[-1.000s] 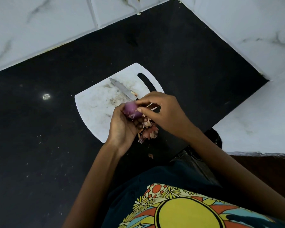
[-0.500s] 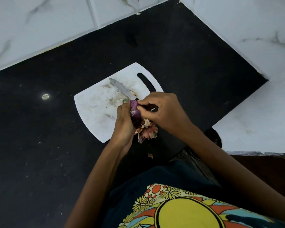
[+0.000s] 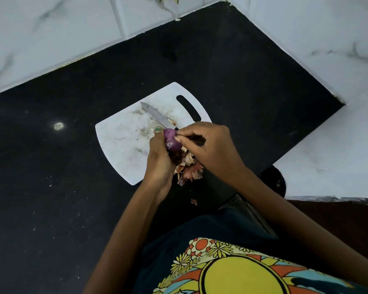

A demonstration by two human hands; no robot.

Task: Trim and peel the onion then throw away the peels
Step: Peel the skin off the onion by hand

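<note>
Head view: the purple onion is held above the near right edge of the white cutting board, gripped in the curled fingers of the left hand, while the right hand pinches at its top with thumb and fingertips. A heap of peels lies just beneath both hands. A knife rests on the board, which sits on the black counter.

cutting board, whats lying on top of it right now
On the white cutting board lies a knife, blade pointing to the far left, plus a pile of onion peels at its near edge. The knife's handle and part of the board are hidden under the right hand.
</note>
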